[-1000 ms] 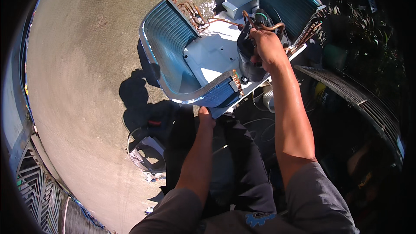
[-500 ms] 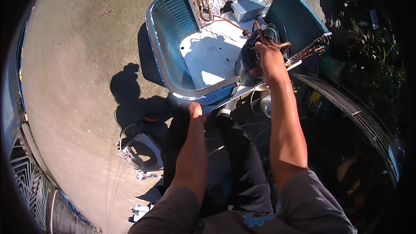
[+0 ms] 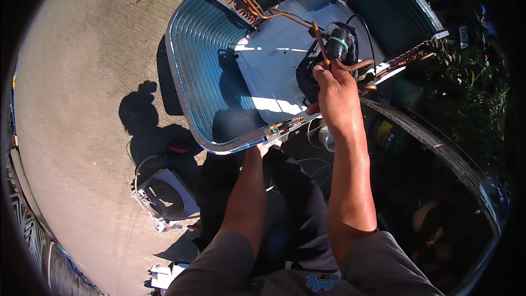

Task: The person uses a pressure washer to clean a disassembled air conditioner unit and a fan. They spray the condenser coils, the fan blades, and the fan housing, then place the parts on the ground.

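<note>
Head — right hand (image 3: 338, 97), blue shirt emblem (image 3: 323, 282)

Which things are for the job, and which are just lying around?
Likely for the job:
copper pipes, at the right hand
black cylinder
blue finned coil, by the left hand
white base

Probably just lying about:
white frame with a rounded opening
slatted panel

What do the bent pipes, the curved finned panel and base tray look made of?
Bent pipes: likely bare copper, from the orange-brown metallic sheen.
Curved finned panel: probably thin metal fins, coated or tinted, being bluish and ridged.
Base tray: perhaps painted sheet metal; smooth and pale, though plastic isn't ruled out.
</note>
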A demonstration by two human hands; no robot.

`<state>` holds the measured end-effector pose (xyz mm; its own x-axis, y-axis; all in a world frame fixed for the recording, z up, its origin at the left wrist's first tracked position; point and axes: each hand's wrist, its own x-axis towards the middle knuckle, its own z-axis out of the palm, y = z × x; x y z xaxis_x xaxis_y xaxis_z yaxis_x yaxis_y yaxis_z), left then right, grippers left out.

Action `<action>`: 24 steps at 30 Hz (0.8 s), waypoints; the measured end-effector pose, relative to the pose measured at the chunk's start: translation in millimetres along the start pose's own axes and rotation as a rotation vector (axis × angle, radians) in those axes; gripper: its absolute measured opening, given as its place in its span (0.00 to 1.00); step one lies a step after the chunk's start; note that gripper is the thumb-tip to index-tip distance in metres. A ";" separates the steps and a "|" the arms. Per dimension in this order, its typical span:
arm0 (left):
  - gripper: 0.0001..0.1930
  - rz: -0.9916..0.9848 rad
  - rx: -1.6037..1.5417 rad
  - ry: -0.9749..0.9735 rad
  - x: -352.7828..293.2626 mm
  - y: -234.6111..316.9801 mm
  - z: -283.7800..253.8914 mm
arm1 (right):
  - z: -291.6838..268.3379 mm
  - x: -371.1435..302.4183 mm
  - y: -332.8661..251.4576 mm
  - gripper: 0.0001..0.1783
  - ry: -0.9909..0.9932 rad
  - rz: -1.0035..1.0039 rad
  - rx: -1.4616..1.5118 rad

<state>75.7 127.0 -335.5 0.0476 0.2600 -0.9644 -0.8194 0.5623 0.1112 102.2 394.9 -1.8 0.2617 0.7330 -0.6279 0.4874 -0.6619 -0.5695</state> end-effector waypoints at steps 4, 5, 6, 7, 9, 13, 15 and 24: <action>0.22 0.119 0.074 -0.054 0.7 -3.7 14.3 | 18.2 -18.7 -4.3 0.12 -0.023 -0.092 -0.101; 0.21 0.172 0.110 -0.069 -0.2 -4.1 17.3 | 26.2 -20.5 -5.8 0.11 -0.003 -0.133 -0.152; 0.21 0.234 0.153 -0.084 -1.5 -5.1 20.7 | 31.7 -23.8 -6.9 0.11 -0.021 -0.142 -0.132; 0.20 0.304 0.200 -0.100 -2.6 -6.7 24.6 | 37.1 -28.0 -7.6 0.10 -0.009 -0.157 -0.112; 0.19 0.471 0.311 -0.131 -6.4 -10.8 30.1 | 44.6 -30.2 -12.0 0.11 -0.015 -0.197 -0.197; 0.16 0.894 0.501 -0.210 -10.9 -19.1 41.6 | 55.6 -34.6 -20.2 0.14 -0.066 -0.266 -0.318; 0.15 1.093 0.558 -0.257 -11.8 -21.6 45.9 | 62.5 -35.4 -22.6 0.14 -0.102 -0.308 -0.339; 0.11 1.531 0.598 -0.370 -17.2 -22.7 54.3 | 90.4 -53.4 -26.5 0.13 -0.127 -0.440 -0.446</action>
<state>124.5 152.4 -308.5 -0.3373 0.9191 0.2034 0.0767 -0.1885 0.9791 0.0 359.2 -1.1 -0.1295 0.8788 -0.4592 0.8341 -0.1539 -0.5298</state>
